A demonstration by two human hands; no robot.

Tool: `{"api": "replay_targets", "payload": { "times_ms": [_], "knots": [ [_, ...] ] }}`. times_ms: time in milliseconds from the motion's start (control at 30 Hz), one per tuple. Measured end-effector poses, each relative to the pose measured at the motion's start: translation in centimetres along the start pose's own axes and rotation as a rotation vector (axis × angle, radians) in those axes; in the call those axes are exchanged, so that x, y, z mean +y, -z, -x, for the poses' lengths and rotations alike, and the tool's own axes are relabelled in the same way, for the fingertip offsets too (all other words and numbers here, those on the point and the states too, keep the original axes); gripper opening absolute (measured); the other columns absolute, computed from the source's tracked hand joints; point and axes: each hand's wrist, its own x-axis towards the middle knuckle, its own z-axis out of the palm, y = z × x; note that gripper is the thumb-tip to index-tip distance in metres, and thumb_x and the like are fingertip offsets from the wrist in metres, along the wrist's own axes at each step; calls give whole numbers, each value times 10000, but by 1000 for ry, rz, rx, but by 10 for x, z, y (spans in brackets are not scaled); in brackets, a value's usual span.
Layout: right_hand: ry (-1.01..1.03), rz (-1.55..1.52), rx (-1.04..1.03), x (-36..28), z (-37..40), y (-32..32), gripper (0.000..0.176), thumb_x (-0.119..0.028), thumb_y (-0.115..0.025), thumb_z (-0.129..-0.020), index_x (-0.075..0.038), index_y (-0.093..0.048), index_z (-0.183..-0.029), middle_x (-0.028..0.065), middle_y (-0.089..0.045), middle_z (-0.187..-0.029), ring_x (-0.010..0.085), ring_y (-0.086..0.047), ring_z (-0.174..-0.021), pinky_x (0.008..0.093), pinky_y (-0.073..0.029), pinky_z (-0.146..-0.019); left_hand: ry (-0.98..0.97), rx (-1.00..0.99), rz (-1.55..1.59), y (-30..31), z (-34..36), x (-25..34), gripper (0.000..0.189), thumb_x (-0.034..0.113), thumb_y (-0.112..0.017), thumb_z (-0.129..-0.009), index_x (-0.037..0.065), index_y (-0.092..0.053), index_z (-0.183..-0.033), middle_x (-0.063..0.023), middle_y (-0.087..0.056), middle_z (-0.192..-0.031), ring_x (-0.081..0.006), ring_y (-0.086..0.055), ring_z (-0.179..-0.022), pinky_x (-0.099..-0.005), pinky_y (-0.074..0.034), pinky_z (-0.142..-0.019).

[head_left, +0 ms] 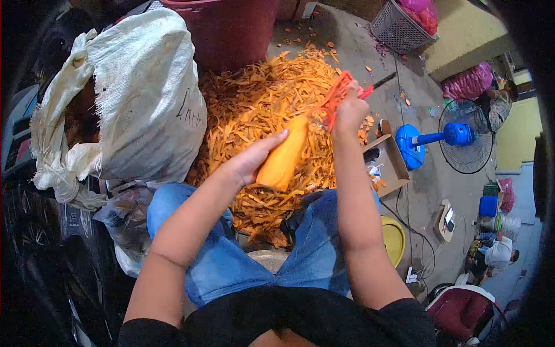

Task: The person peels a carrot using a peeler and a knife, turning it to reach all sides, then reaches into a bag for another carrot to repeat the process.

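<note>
at the left a white sack slumps open, and mid-frame lies a deep heap of orange peelings, so we judge much is done. our left hand curls under the orange root at centre. it looks nearly bare, while our right hand, fisted round the red peeler, meets its upper end.

left hand holding carrot, right hand gripping red peeler

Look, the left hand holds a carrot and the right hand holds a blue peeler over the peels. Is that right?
Not quite. In the head view the peeler is red, not blue. The left hand holds the carrot and the right hand holds the peeler over the peels.
</note>
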Motion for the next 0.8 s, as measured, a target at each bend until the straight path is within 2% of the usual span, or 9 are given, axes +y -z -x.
{"api": "replay_targets", "payload": {
  "times_ms": [67,100,167,300,367,467,600,667,800],
  "knots": [
    [112,359,-47,4,16,-11,285,-240,-430,-822,-6,-484,-671,41,-479,-553,122,-411,-501,291,-352,-504,-42,27,-72,12,-9,3,449,451,-364,-797,67,-464,-1008,-65,-551,-814,-148,-553,-645,-289,-480,-544],
    [119,393,-53,4,23,-11,285,-240,-430,-822,-6,-484,-671,41,-479,-553,122,-411,-501,291,-352,-504,-39,10,-42,15,-17,0,449,451,-364,-797,67,-464,-1008,-65,-551,-814,-148,-553,-645,-289,-480,-544],
    [275,394,-165,11,37,-20,304,-238,-431,-821,4,-461,-640,47,-448,-523,130,-373,-481,288,-322,-483,-127,-45,94,27,-22,4,439,438,-327,-814,67,-466,-1003,-58,-548,-800,-153,-554,-654,-289,-479,-530],
    [300,513,-273,17,43,-19,302,-229,-423,-825,17,-464,-655,67,-447,-524,142,-392,-487,306,-341,-499,-171,110,204,25,-25,8,378,374,-327,-832,68,-467,-1003,-71,-556,-876,-156,-553,-726,-294,-470,-629],
    [325,405,-252,25,48,-24,296,-229,-421,-827,18,-474,-672,61,-465,-544,137,-399,-499,301,-350,-505,-168,69,192,27,-26,9,371,364,-336,-832,66,-465,-1010,-75,-552,-901,-158,-550,-747,-294,-462,-659],
    [69,271,-285,25,53,-25,292,-243,-426,-825,21,-486,-715,58,-494,-588,133,-424,-537,279,-371,-537,-155,30,176,21,-21,12,358,346,-355,-830,63,-460,-1021,-77,-547,-930,-161,-546,-776,-298,-454,-694],
    [105,284,-267,29,55,-25,283,-241,-428,-825,18,-488,-727,52,-487,-591,125,-421,-545,272,-368,-535,-154,26,166,18,-22,10,369,361,-339,-833,72,-455,-1032,-69,-545,-932,-157,-548,-773,-309,-458,-687],
    [278,346,-327,27,64,-25,273,-233,-426,-826,14,-484,-723,54,-480,-593,124,-416,-547,269,-362,-531,-157,60,177,19,-23,10,379,373,-315,-837,77,-454,-1029,-66,-547,-929,-158,-550,-766,-310,-461,-678],
    [235,422,-370,15,80,-27,237,-202,-426,-822,6,-473,-718,76,-484,-592,139,-420,-543,281,-363,-521,-181,115,171,18,-25,8,417,405,-248,-844,85,-451,-1018,-64,-547,-912,-163,-553,-745,-298,-468,-647]
  ]
}}
